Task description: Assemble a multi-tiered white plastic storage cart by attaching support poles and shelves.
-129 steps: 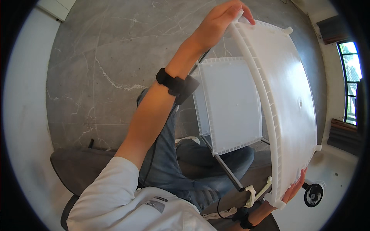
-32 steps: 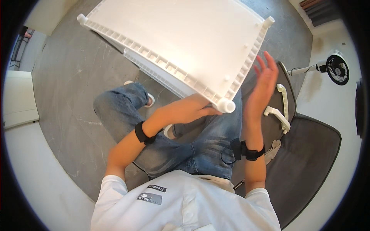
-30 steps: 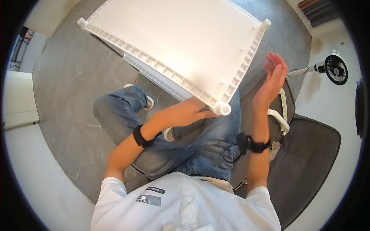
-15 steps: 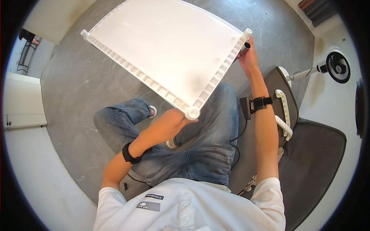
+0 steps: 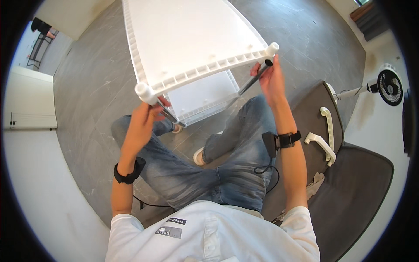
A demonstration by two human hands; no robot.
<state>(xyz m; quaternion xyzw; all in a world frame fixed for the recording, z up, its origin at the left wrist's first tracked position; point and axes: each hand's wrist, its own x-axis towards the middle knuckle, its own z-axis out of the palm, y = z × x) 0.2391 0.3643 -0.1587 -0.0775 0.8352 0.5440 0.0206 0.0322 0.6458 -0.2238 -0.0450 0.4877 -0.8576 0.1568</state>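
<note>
A white plastic shelf panel (image 5: 192,35) is raised in front of me, with ribbed edges and round corner sockets. Below it shows a second white shelf (image 5: 203,91), joined by dark metal poles. My left hand (image 5: 145,122) is closed around the left metal pole (image 5: 169,114), just under the panel's near left corner. On the other side, my right hand (image 5: 273,81) grips the right metal pole (image 5: 253,82) near its top. That pole's dark, open end shows just beneath the right corner socket (image 5: 273,47), apart from it.
Beside my right arm, two cream plastic handles (image 5: 328,131) lie on a dark grey padded seat (image 5: 358,187). A fan (image 5: 388,87) stands at the far right. At left is a white cabinet (image 5: 32,102); another person's dark clothing (image 5: 40,26) shows beyond a doorway. Grey floor surrounds my legs.
The panel has turned, its near corner swinging left, and the lower shelf has come into view. My left hand has moved left and up with that corner, onto the left pole.
</note>
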